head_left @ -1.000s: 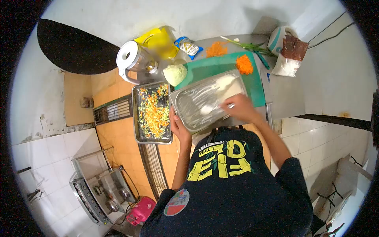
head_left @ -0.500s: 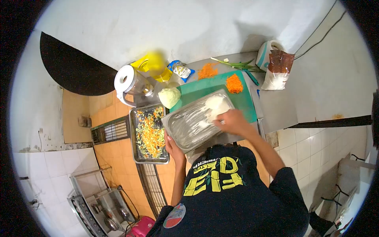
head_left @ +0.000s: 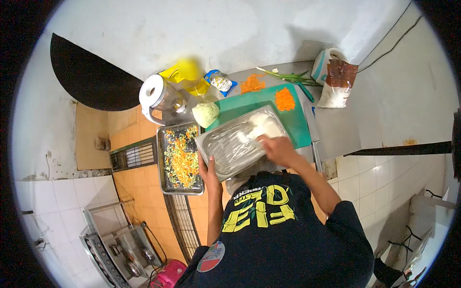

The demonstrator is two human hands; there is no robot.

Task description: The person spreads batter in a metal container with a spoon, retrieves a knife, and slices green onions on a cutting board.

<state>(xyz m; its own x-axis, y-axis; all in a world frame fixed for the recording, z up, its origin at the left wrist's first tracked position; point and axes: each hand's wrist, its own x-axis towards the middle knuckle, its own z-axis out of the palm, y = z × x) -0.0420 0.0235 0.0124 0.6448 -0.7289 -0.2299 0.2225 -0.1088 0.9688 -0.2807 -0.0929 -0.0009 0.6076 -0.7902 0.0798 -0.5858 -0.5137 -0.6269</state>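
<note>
In front of me a rectangular metal pan (head_left: 225,165) sits tilted, partly over a green cutting board (head_left: 301,127). White paste (head_left: 266,126) is heaped at its right end and smeared in streaks over its bottom. My left hand (head_left: 210,172) grips the pan's lower left corner, thumb on the rim. My right hand (head_left: 279,150) is closed over the pan's right side, by the paste; whatever its fingers hold is too blurred to name. A dark tray (head_left: 162,185) of shredded orange and green vegetables stands left of the pan.
Behind the pan are a cabbage piece (head_left: 205,114), a white-lidded jug (head_left: 152,93), a yellow packet (head_left: 185,77), a blue packet (head_left: 221,83), shredded carrot (head_left: 285,99) and green onions (head_left: 290,77). A brown-and-white bag (head_left: 337,86) and a paper roll (head_left: 322,65) stand at the right.
My right hand has shifted slightly right and down, and the paste near it is spread a little further left. My left hand still holds the pan, its thumb now higher on the rim.
</note>
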